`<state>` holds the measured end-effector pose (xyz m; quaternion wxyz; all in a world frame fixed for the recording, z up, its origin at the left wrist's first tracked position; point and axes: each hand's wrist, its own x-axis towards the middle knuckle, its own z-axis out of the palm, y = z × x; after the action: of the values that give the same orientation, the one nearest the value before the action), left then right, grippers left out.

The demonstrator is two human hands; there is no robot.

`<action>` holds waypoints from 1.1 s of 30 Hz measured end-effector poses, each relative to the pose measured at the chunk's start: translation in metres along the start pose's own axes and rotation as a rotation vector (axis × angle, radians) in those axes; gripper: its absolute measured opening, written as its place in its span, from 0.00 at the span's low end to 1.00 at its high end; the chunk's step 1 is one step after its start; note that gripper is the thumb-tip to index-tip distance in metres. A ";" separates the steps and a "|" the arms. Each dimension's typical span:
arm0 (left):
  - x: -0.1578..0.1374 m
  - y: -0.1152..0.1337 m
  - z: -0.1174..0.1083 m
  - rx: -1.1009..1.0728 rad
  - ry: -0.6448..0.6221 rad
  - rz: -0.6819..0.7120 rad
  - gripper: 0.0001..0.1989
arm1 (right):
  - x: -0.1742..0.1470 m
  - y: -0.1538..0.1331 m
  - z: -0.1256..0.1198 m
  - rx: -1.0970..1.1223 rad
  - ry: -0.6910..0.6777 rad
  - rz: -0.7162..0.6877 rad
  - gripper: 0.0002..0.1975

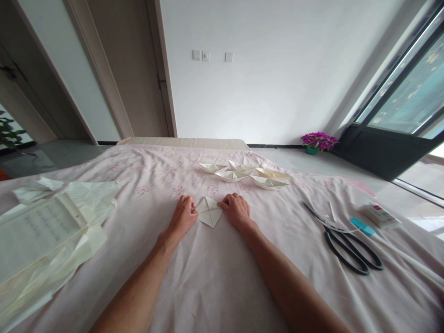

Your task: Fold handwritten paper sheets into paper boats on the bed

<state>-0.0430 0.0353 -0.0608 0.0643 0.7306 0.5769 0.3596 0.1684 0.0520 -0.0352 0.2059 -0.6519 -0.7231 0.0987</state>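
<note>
A folded paper square [210,213], pale cream with creases crossing at its middle, lies corner-up on the pink cloth between my hands. My left hand [184,212] is closed at its left corner, fingers curled and pinching the edge. At the right corner, my right hand [236,208] pinches the paper with thumb and fingers together. Just beyond them sits a group of several folded paper boats [234,175], close together on the cloth.
Black-handled scissors [352,247] lie to the right, with a blue-ended white cable [362,226] and a small box [379,214]. Loose paper sheets and an open book [38,231] cover the left side. The flowered cloth [194,286] is wrinkled. A potted purple plant [318,141] stands beyond, on the floor.
</note>
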 end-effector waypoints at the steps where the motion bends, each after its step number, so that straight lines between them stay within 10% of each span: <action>1: -0.001 0.001 0.000 -0.004 0.000 0.024 0.15 | 0.000 0.000 0.000 0.005 0.001 0.002 0.12; 8: 0.000 0.016 -0.006 -0.011 -0.286 0.331 0.43 | 0.000 0.000 0.001 -0.032 -0.008 -0.017 0.12; 21: -0.003 0.015 -0.005 0.245 -0.424 0.436 0.25 | -0.001 -0.012 0.009 -0.125 0.016 0.052 0.09; 33: -0.018 0.016 -0.005 0.319 -0.390 0.435 0.29 | 0.000 -0.008 0.011 -0.212 0.073 -0.039 0.10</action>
<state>-0.0347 0.0124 -0.0571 -0.0201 0.8924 0.4335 0.1235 0.1566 0.0521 -0.0419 0.1638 -0.6589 -0.7342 -0.0062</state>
